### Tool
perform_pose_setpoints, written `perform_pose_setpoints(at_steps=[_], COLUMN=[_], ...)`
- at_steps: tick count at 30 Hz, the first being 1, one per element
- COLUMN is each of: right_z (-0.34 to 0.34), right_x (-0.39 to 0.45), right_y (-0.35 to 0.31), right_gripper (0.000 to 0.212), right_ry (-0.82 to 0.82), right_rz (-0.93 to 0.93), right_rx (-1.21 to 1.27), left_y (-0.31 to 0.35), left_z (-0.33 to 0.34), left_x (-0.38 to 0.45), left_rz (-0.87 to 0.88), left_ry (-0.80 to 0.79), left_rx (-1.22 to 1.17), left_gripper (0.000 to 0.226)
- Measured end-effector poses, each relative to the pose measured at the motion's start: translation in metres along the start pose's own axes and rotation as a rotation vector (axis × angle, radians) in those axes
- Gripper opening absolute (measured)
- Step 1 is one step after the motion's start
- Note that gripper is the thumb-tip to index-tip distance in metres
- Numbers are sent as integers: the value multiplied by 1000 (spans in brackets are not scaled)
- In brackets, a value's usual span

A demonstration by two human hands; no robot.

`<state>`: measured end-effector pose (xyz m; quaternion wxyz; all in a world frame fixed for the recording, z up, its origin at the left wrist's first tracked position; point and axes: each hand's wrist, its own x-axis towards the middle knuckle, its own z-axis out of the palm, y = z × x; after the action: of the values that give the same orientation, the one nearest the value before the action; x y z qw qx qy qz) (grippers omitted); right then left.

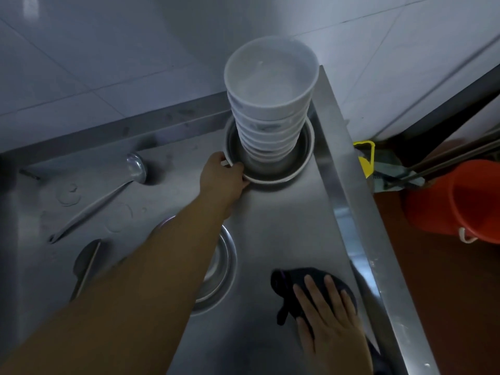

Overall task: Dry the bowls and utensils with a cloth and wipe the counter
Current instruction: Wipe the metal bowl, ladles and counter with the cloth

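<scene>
Stainless-steel counter (284, 226), head view. The left hand (223, 175) reaches forward to the far corner and grips the near-left rim of a metal basin (273, 177), which carries a tall, upright stack of white bowls (270, 104). The right hand (328, 318), nearer the body, presses flat with straight fingers on a dark cloth (295, 280) beside the counter's right edge. Left of the arm lie a ladle (108, 190) and a spatula (85, 263), handles running toward the viewer; a second metal bowl (219, 274) sits partly hidden beneath the forearm. An orange bucket (460, 198) stands on the floor.
</scene>
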<state>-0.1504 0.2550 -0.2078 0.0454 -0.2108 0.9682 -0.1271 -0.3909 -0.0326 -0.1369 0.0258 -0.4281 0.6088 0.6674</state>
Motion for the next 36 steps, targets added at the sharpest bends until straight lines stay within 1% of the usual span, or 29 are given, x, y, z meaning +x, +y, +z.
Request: perform_pose_setpoints(at_steps=[2, 4, 6, 8, 13, 17, 21, 23, 25, 29, 30, 31, 32, 34, 35, 36], right_z=[0, -1, 0, 2, 9, 16, 19, 22, 23, 16, 14, 12, 12, 11, 11, 11], right_x=[1, 12, 36, 74, 200, 282, 342, 353, 351, 334, 332, 332, 334, 338, 337, 333], right_y=[-3, -10, -25, -49, -117, -168, -210, -223, -224, -191, -181, -174, -171, -176, -179, -180], right_gripper=[63, 68, 68, 63, 56, 57, 60, 61, 61, 58, 58, 57, 57, 57, 57, 57], right_ry=[-16, -32, -54, -65, -46, -14, 37, 35, -6, -104, -122, -115, -80, -10, -2, -7], right_rz=[-12, -44, -75, -78, -57, -36, 136, 137, 4, -441, -505, -509, -447, -219, -135, -110], right_rx=[-10, 6, 35, 57, 72, 58, 100, 108, 79, -22, -36, -44, -44, -27, -24, -25], left_y=[-3, -10, -19, -24, -18, -10, -2, -1, -3, -3, -2, -2, -1, -1, 0, 0], left_z=[-3, -16, -40, -77, -178, -234, -276, -292, -303, -312, -313, -313, -314, -315, -315, -314], left_x=[-3, -11, -22, -32, -42, -39, -41, -43, -43, -41, -41, -42, -42, -45, -47, -48], left_rz=[-39, -67, -46, 2, 148, 156, 218, 224, 215, 181, 181, 190, 202, 225, 233, 236], left_ry=[-15, 1, 25, 32, 106, 167, 161, 144, 125, 105, 98, 90, 81, 63, 52, 41], left_rx=[-71, -52, 59, 185, 489, 451, 490, 490, 494, 480, 484, 490, 497, 517, 521, 522], left_gripper=[17, 14, 14, 13, 16, 21, 20, 19, 19, 20, 20, 20, 19, 18, 18, 19])
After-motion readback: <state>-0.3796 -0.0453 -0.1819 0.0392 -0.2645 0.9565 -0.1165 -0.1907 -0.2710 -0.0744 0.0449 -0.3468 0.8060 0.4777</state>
